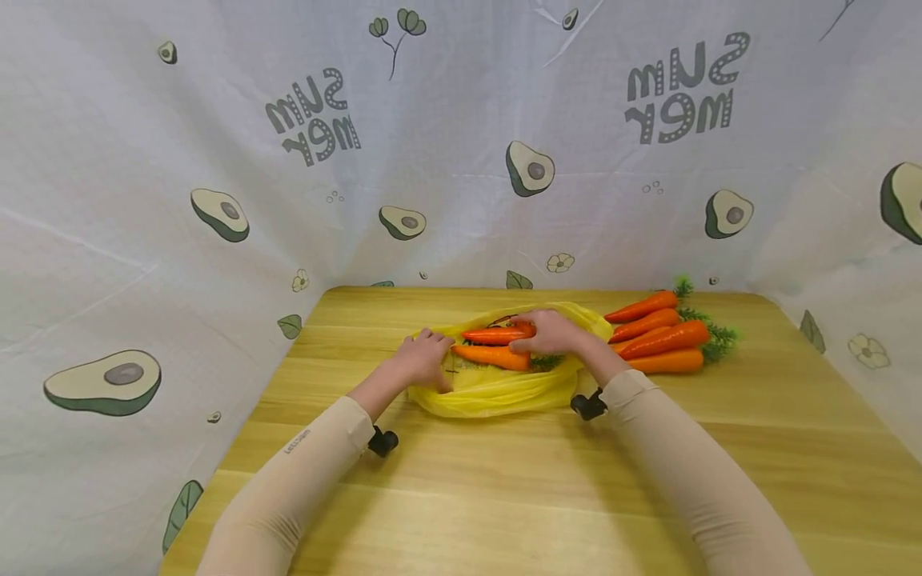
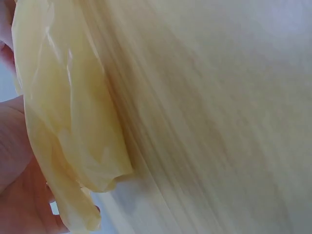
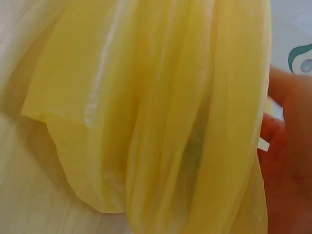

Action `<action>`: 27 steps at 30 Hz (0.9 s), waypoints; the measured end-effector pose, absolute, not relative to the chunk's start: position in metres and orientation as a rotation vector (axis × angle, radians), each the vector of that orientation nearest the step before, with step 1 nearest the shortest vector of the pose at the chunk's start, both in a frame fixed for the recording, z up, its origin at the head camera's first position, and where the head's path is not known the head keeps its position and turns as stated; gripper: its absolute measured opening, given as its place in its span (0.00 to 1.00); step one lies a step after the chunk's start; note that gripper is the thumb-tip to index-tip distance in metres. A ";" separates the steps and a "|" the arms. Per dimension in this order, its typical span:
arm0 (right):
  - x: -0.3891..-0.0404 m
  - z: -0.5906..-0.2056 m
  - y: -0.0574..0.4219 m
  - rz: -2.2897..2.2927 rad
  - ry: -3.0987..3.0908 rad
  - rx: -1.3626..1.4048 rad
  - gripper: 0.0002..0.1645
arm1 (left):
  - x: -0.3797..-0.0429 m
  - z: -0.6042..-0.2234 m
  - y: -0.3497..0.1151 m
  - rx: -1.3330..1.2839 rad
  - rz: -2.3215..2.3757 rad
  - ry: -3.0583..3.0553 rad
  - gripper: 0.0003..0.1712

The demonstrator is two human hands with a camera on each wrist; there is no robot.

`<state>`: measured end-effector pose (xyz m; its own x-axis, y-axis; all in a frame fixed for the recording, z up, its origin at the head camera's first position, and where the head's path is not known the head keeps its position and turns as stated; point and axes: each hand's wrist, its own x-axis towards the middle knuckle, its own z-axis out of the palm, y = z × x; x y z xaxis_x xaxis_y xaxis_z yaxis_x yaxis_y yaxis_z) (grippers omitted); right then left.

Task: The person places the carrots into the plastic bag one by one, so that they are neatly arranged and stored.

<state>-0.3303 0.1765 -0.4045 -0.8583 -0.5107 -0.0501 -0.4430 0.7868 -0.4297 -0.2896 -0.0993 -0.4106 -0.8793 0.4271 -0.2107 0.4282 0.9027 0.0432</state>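
Note:
A yellow plastic bag (image 1: 497, 398) lies spread on the table with its mouth facing up. Inside its mouth are a red-orange carrot (image 1: 486, 335) and a lighter orange carrot (image 1: 490, 357), tips pointing left. My right hand (image 1: 553, 331) holds the thick end of the red-orange carrot between fingers and thumb. At the bag's left rim, my left hand (image 1: 421, 360) has its fingers and thumb spread apart, near the carrot tips. Yellow folds partly hide the left hand (image 2: 22, 200) and the right hand (image 3: 292, 156) in the wrist views.
Several more carrots (image 1: 666, 337) with green leafy tops lie right of the bag, close to its edge. The wooden table (image 1: 475, 488) ends at a white curtain (image 1: 461, 176) printed with avocados, which hangs behind and at both sides.

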 end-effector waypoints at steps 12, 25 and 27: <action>-0.337 -0.406 0.174 -0.480 2.877 -0.768 0.32 | -0.287 -0.408 -0.099 0.632 -0.093 2.790 0.56; -0.335 -0.412 0.173 -0.375 3.001 -0.696 0.28 | -0.289 -0.413 -0.100 0.620 -0.106 2.761 0.56; -0.334 -0.414 0.173 -0.383 3.022 -0.652 0.28 | -0.289 -0.413 -0.100 0.624 -0.105 2.759 0.56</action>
